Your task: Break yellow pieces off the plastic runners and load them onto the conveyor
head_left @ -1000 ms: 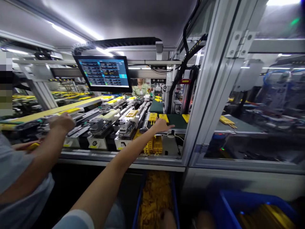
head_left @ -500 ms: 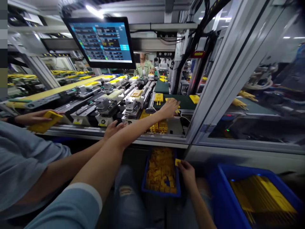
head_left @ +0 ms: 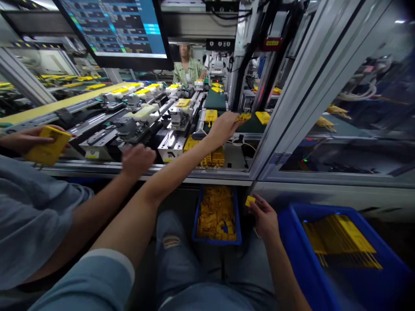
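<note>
Pinching narrow with both, nice and controlled: left hand point(head_left: 223, 128) has a yellow plastic part point(head_left: 243, 116) at its fingertips over the green mat point(head_left: 250, 127), right hand point(head_left: 266, 219) a smaller yellow piece point(head_left: 250, 201) just right of the blue parts bin point(head_left: 216, 243).

Single head cam, worn by op sitting just in front of the assembly line point(head_left: 97, 138), faces fwd & down along it toward far end; wide angle, close up, w/ left hand point(head_left: 222, 128) & right hand point(head_left: 264, 218) both in frame.
</note>
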`<state>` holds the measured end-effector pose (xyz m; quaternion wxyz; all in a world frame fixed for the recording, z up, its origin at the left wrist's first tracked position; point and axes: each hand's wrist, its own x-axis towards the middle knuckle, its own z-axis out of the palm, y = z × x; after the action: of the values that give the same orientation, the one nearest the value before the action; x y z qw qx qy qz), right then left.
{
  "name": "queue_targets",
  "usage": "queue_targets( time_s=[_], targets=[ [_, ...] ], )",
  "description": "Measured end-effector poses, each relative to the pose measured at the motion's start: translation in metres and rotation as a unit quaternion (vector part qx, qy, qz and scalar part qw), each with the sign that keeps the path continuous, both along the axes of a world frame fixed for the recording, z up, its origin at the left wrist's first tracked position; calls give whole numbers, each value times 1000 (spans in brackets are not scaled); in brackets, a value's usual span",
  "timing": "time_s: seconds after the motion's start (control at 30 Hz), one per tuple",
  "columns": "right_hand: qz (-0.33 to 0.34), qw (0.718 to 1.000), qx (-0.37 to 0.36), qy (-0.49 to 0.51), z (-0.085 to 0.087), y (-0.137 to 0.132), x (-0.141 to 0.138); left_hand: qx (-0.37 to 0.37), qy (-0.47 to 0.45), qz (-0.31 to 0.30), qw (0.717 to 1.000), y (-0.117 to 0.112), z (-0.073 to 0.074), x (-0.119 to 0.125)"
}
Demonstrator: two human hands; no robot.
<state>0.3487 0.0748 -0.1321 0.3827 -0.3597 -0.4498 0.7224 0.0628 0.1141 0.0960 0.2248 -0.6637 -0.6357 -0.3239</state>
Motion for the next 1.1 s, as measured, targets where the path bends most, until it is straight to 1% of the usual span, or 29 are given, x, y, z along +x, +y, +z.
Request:
queue_targets(
  time_s=[0.03,0.07,0.1,0.13,0.17,0.2,0.23,0.27,0.33,0.37,0.4,0.43,0.47,0.5,0.53,0.6,0.73,0.8,0.9,0.97,1.03,1.1],
  targets=[
    [3,1000,1,7,3,1,3,43,-75,-1,996,-18,1,11],
    [6,1000,0,14,6,1,6,75,-163,2,984,-37,-1,23],
    [6,1000,0,18,8,2,10,87,-254,1,963,-58,-7,36],
    [4,1000,-1,18,10,2,14,79,-345,-10,935,-78,-17,50],
    [-1,1000,-1,12,12,1,18,52,-433,-27,899,-98,-33,63],
    [-4,1000,2,-2,14,1,23,6,-513,-47,857,-115,-53,76],
    [-6,1000,8,-23,15,-1,27,-54,-583,-61,808,-131,-76,88],
    [-2,999,17,-48,17,-3,31,-123,-643,-65,753,-144,-102,100],
    [20,994,34,-101,19,-9,38,-256,-716,-38,649,-166,-155,122],
    [37,990,41,-126,19,-13,41,-308,-735,-23,603,-175,-179,133],
    [59,986,48,-149,19,-17,43,-344,-747,-12,568,-184,-199,143],
    [85,981,52,-168,18,-22,44,-372,-754,-7,541,-192,-216,152],
    [113,976,55,-180,16,-27,45,-390,-758,-7,522,-200,-230,161],
    [143,971,57,-185,14,-33,45,-404,-761,-9,508,-206,-239,167],
    [170,967,54,-181,12,-38,45,-415,-762,-12,497,-212,-245,173],
    [213,964,37,-154,9,-48,46,-426,-765,-9,483,-220,-251,178],
    [275,951,33,-139,8,-63,48,-410,-769,-9,490,-225,-253,178],
    [279,947,50,-149,8,-69,48,-406,-773,-25,488,-225,-252,176],
    [259,938,116,-201,8,-75,48,-405,-777,-39,480,-226,-248,174],
    [259,921,179,-229,8,-77,47,-408,-780,-37,474,-226,-245,175],
    [285,901,229,-232,7,-78,47,-408,-783,-35,468,-226,-243,176],
    [316,881,258,-238,5,-79,47,-404,-785,-32,468,-227,-243,177]
  ],
)
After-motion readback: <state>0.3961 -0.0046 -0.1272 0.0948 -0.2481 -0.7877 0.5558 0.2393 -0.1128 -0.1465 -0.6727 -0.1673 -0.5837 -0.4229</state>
